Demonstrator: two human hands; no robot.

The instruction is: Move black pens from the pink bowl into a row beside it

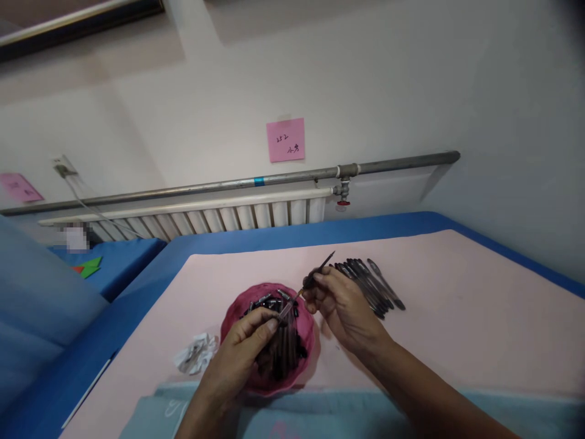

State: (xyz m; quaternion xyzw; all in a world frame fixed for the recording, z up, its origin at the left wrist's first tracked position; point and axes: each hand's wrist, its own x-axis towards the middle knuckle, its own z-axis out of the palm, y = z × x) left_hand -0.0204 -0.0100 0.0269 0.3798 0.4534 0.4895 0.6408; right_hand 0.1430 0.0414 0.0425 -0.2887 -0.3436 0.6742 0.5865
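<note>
Above a pink basket [308,360] my two hands hold parts of a pen. Between the thumb and fingers of my left hand [253,335] is a clear pen barrel [287,308], tilted up to the right. My right hand [340,299] pinches a dark pen tip section [315,277] whose thin point sticks up to the right. A brownish piece shows between the barrel and the dark section; whether they are joined I cannot tell. Clear barrels and black pen parts [286,353] fill the basket. Beyond my right hand, several dark pens [365,283] lie side by side.
Crumpled white paper [196,353] lies left of the basket on the pink table covering [457,317]. Light blue cloth [338,414] runs along the near edge. Behind the table are a radiator [247,216], a pipe [397,163] and a pink note [286,140] on the wall.
</note>
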